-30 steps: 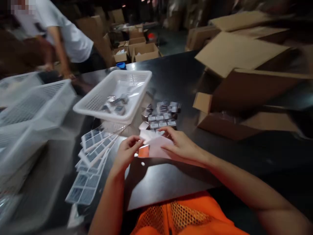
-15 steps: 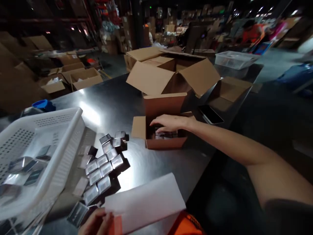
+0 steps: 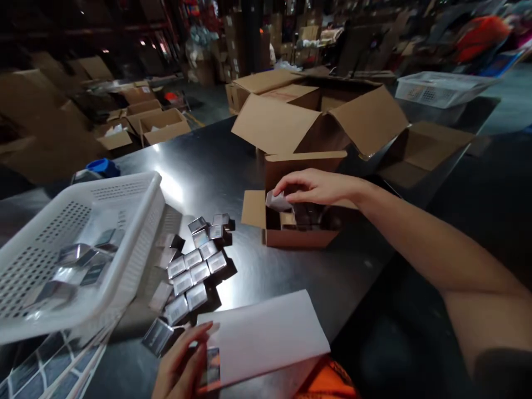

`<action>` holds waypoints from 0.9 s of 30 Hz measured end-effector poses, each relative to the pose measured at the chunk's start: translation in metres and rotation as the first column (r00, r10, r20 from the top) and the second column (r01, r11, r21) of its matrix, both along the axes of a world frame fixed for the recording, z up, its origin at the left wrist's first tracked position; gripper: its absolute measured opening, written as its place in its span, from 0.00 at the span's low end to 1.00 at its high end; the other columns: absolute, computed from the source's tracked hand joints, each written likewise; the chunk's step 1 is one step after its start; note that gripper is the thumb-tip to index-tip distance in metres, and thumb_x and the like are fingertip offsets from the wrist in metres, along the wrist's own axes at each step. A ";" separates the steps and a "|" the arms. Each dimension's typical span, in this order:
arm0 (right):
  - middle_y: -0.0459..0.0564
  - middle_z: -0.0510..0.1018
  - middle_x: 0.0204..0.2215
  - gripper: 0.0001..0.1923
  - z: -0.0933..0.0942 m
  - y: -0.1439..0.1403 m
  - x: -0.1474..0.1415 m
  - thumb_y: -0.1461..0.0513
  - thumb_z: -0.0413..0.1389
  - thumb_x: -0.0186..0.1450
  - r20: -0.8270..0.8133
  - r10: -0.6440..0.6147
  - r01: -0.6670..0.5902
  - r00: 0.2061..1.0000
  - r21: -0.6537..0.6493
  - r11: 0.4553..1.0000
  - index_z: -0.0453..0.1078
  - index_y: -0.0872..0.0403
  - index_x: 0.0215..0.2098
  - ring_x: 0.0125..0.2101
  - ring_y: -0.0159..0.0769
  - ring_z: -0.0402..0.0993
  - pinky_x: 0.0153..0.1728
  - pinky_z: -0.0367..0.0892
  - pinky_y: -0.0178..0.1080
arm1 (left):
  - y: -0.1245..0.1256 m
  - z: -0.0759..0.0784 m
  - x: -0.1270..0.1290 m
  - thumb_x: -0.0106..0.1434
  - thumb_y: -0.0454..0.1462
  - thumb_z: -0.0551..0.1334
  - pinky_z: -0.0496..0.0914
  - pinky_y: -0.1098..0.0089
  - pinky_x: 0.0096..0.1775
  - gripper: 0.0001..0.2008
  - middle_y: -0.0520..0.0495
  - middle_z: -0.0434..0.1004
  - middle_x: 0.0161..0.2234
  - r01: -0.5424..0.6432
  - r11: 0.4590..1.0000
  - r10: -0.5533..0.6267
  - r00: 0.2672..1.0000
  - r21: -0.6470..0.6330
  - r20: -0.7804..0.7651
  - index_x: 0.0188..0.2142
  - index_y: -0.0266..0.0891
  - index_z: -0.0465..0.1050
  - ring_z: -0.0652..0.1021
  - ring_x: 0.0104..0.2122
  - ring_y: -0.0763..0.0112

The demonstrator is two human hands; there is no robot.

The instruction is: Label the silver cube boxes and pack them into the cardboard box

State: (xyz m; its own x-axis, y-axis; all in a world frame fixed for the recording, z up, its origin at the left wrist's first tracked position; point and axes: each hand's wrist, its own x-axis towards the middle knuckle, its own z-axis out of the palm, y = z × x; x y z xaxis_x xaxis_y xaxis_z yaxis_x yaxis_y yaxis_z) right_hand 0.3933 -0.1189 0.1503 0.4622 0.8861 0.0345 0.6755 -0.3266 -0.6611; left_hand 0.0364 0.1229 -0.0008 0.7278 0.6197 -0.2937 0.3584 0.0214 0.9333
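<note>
My right hand is closed on a small pale box, pinched at the fingertips above the opening of a small brown carton. More small boxes show inside that carton, partly hidden by the hand. Low in the view, my left hand has its fingers closed around a small glossy box, whose side mirrors orange. That box is against the left end of a white flat-topped piece. Several small silvery boxes stand in a cluster on the metal table, left of the carton.
A white perforated basket with a few wrapped boxes stands at left. Behind the small carton is a large open carton, its flaps spread. Another white basket sits at the far right. Open cartons stand beyond the table.
My right hand has risen from inside the carton and now has a small box at its fingertips. My left hand has come further into view. The camera has turned slightly left.
</note>
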 end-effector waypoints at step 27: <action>0.53 0.81 0.46 0.15 -0.111 0.098 -0.253 0.65 0.63 0.67 0.240 0.118 -0.177 0.964 0.241 0.954 0.72 0.54 0.52 0.46 0.45 0.76 0.48 0.71 0.47 | 0.019 0.021 -0.002 0.44 0.43 0.79 0.72 0.72 0.31 0.26 0.51 0.80 0.25 0.079 0.919 0.012 0.974 -0.386 0.228 0.43 0.39 0.82 0.79 0.26 0.70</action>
